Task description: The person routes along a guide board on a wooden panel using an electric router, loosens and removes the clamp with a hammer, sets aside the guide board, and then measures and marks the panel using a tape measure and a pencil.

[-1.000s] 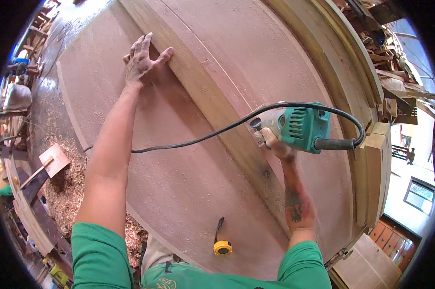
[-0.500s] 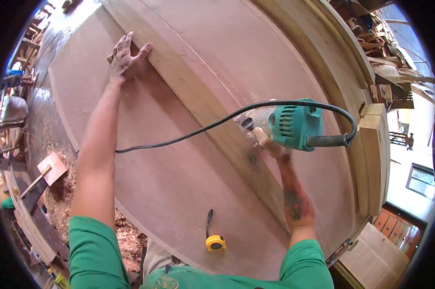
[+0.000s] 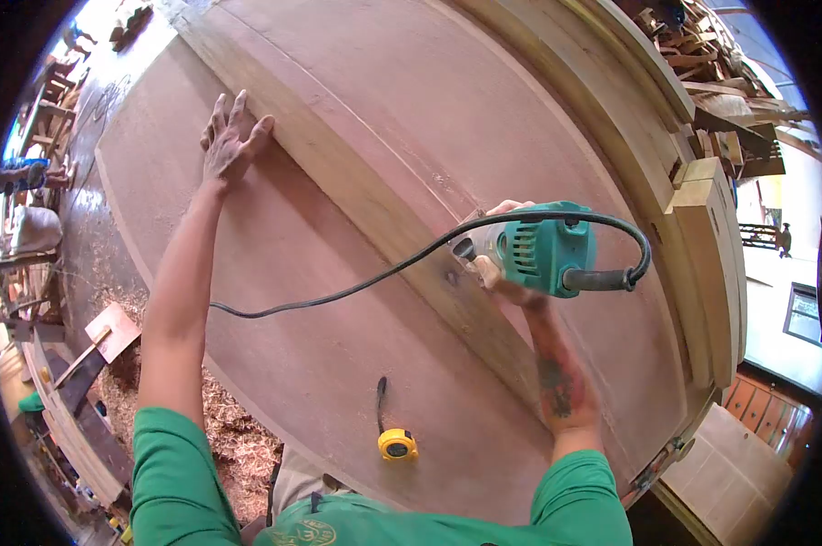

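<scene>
The head-worn camera looks forward and down from above the person's green shirt (image 3: 361, 525), near the broad wooden panel (image 3: 311, 378). Its wide, round, black-edged view takes in both outstretched arms (image 3: 179, 300) and the floor (image 3: 94, 241) at the left.

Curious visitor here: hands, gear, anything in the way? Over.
Left hand against a long, tan wooden board. Right hand gripping a teal-and-grey power tool. Thin black cord crosses over the board, possibly in the way.
</scene>
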Action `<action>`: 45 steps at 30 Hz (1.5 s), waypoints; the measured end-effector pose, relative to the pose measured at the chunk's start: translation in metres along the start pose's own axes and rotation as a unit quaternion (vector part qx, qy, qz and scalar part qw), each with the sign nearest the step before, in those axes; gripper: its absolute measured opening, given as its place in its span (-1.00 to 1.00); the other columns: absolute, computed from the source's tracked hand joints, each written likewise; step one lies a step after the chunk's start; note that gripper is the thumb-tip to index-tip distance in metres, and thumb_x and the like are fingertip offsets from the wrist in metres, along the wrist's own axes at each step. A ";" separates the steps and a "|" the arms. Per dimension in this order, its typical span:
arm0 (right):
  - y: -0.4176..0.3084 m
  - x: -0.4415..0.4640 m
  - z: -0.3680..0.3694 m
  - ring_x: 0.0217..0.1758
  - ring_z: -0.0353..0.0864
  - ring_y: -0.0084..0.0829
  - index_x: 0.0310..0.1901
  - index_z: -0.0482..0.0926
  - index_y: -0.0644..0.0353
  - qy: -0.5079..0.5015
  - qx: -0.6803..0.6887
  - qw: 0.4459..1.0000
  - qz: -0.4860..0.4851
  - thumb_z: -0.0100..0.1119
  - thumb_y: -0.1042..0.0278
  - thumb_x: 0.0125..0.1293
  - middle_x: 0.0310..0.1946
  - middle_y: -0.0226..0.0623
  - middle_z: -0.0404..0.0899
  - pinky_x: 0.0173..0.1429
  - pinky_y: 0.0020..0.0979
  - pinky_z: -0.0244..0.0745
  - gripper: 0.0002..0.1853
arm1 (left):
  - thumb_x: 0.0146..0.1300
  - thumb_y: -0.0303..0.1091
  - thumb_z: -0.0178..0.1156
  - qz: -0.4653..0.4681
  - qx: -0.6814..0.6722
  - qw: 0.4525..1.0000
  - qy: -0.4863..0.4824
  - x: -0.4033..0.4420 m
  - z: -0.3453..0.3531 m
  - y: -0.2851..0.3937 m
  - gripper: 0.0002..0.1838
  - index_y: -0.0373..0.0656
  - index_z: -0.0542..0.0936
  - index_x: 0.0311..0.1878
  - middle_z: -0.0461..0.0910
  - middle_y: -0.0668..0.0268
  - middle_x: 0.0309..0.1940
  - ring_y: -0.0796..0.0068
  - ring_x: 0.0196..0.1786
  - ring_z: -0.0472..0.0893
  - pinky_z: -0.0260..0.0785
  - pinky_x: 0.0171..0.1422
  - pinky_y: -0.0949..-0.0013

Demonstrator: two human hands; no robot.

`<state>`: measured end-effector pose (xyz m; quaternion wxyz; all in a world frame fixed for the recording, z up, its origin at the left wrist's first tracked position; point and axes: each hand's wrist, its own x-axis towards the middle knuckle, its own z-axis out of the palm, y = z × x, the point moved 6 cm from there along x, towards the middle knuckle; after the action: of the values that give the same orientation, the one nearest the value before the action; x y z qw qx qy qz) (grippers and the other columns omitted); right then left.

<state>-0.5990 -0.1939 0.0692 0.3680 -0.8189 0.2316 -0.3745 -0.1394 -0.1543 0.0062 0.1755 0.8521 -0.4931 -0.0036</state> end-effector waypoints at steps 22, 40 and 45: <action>-0.009 -0.073 -0.053 -0.22 0.54 -0.55 -0.26 0.49 0.13 0.154 0.211 0.956 0.134 0.56 0.42 -0.25 -0.26 -0.40 0.58 -0.22 -0.46 0.50 -0.53 | 0.41 -0.01 0.05 0.122 -0.050 0.991 0.020 -0.174 0.041 0.277 -0.38 -0.12 0.30 0.43 0.05 -0.02 0.47 -0.05 0.53 -0.02 -0.24 0.54 -0.23; -0.004 -0.085 -0.049 0.16 0.53 -0.24 0.14 0.36 0.16 0.087 0.114 0.987 0.077 0.55 0.46 -0.08 0.07 -0.15 0.51 0.21 -0.23 0.51 -0.28 | 0.45 -0.22 -0.08 0.100 -0.021 0.995 -0.004 -0.170 0.049 0.277 -0.54 -0.17 0.37 0.35 0.24 0.10 0.42 0.13 0.52 0.14 -0.19 0.58 -0.17; 0.011 -0.116 -0.059 -0.07 0.64 -0.23 0.12 0.45 0.21 0.129 0.483 0.838 0.221 0.65 0.19 -0.26 -0.08 -0.13 0.60 0.04 -0.21 0.59 -0.17 | 0.47 -0.10 -0.12 0.134 0.076 0.988 -0.015 -0.171 0.050 0.279 -0.53 0.00 0.44 0.35 0.32 0.25 0.43 0.27 0.51 0.21 -0.13 0.55 -0.09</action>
<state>-0.7168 -0.1503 0.0358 0.7563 -0.4086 0.2414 -0.4502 -0.4705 -0.1512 0.0155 0.1013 0.7890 -0.6043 0.0448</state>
